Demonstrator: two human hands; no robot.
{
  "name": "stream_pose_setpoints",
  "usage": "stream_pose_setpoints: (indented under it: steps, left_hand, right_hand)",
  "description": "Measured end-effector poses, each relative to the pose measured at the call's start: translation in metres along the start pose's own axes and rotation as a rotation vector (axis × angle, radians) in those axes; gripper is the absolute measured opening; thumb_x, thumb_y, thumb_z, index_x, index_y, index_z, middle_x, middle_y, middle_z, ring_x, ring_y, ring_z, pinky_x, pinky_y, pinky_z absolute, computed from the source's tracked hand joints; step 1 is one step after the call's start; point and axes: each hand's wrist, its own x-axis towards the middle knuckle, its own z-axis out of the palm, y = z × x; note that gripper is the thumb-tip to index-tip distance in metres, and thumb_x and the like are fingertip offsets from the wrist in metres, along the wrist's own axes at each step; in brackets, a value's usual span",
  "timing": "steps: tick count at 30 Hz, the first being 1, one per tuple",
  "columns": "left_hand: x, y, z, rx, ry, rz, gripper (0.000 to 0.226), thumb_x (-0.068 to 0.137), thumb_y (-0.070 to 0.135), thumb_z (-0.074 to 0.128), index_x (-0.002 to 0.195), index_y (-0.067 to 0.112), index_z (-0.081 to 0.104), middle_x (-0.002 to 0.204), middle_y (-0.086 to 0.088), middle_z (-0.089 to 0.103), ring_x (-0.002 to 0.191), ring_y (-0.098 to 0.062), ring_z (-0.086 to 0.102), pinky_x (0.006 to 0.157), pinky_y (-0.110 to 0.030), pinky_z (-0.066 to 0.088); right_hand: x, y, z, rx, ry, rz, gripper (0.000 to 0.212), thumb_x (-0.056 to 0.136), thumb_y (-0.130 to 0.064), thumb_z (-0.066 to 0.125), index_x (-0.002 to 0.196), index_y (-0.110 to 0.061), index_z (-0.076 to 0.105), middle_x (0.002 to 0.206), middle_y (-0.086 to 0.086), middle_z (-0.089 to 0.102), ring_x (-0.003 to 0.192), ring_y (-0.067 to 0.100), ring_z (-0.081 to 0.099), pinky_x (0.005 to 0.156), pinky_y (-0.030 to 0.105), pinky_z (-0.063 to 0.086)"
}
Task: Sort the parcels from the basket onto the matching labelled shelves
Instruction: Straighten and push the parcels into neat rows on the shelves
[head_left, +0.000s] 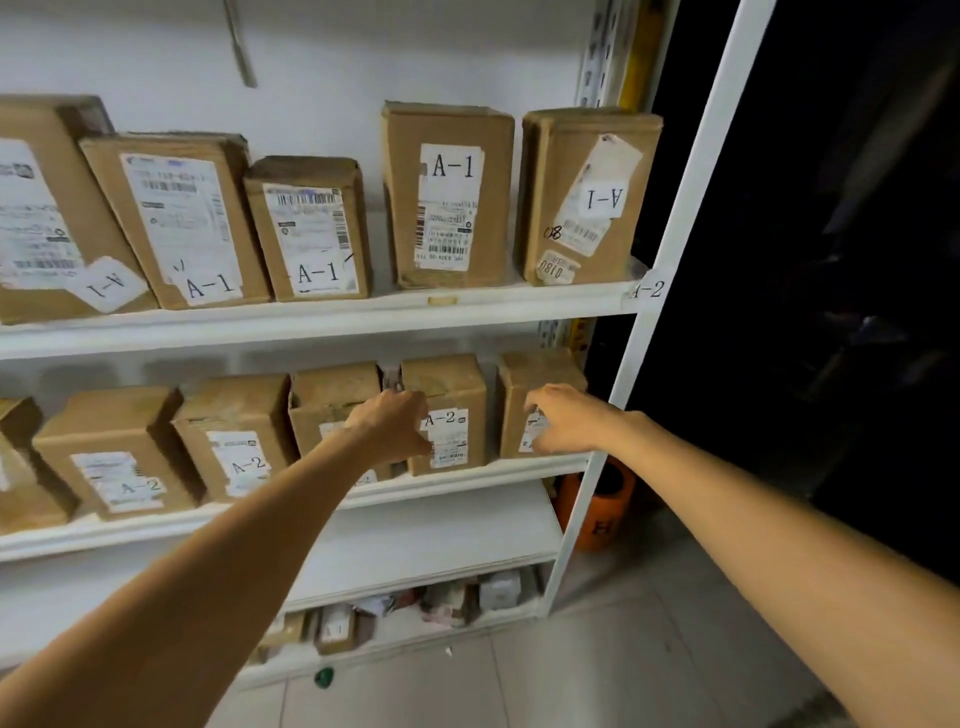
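The white rack's middle shelf carries a row of brown parcels labelled A-2. My left hand grips the left edge of one A-2 parcel standing upright there, fingers reaching into the gap beside it and thumb on its front. My right hand rests with loosely bent fingers against the front of the rightmost parcel and hides its label. The upper shelf holds several parcels marked A-1. A tag reading A-2 is stuck on the right upright. No basket is in view.
The shelf below is bare white board. The bottom shelf holds small mixed packets. An orange container stands on the floor behind the right upright. To the right is darkness; pale floor tiles lie below.
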Motion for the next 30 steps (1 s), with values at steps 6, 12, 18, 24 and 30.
stream_pose_setpoints:
  steps: [6,12,18,24,30]
  left_hand:
    - [0.061,-0.017,0.022,0.023,-0.015,0.041,0.054,0.080,0.016,0.072,0.129,0.011,0.049,0.121,-0.009,0.058,0.098,-0.022,0.060,0.081,-0.033,0.055]
    - [0.121,-0.030,0.042,0.017,0.054,0.040,0.076,0.077,0.016,0.076,0.142,0.016,0.036,0.140,-0.012,0.037,0.128,-0.029,0.038,0.105,-0.039,0.041]
    - [0.149,-0.028,0.064,0.042,0.042,0.032,0.089,0.077,0.030,0.077,0.149,0.029,0.025,0.156,-0.006,0.017,0.144,-0.031,0.015,0.115,-0.050,0.024]
    - [0.162,-0.027,0.085,0.011,0.116,0.010,0.085,0.077,0.023,0.078,0.147,0.032,0.031,0.155,0.000,0.025,0.140,-0.029,0.023,0.104,-0.060,0.037]
    - [0.174,0.005,0.099,-0.028,0.232,0.031,0.078,0.077,0.027,0.078,0.144,0.026,0.039,0.140,-0.005,0.045,0.127,-0.027,0.041,0.100,-0.043,0.043]
  right_hand:
    - [0.052,0.021,0.014,-0.028,-0.048,0.022,0.043,0.085,-0.017,0.067,0.124,-0.013,0.052,0.127,0.004,0.047,0.107,0.022,0.053,0.080,0.029,0.044]
    - [0.101,0.036,0.020,0.055,0.015,0.042,0.048,0.087,-0.008,0.065,0.132,-0.010,0.048,0.136,0.006,0.044,0.126,0.023,0.043,0.091,0.026,0.039]
    - [0.129,0.044,0.038,0.112,0.049,0.111,0.073,0.089,-0.001,0.060,0.151,-0.010,0.022,0.160,0.013,0.009,0.148,0.027,0.008,0.114,0.038,0.023]
    - [0.154,0.077,0.060,-0.023,0.079,0.162,0.089,0.092,-0.008,0.060,0.155,-0.023,-0.002,0.162,0.005,-0.005,0.147,0.038,-0.001,0.118,0.050,0.011]
    - [0.160,0.100,0.080,-0.071,0.254,0.120,0.079,0.091,0.005,0.053,0.154,-0.025,0.016,0.161,0.006,0.013,0.145,0.041,0.006,0.115,0.050,0.023]
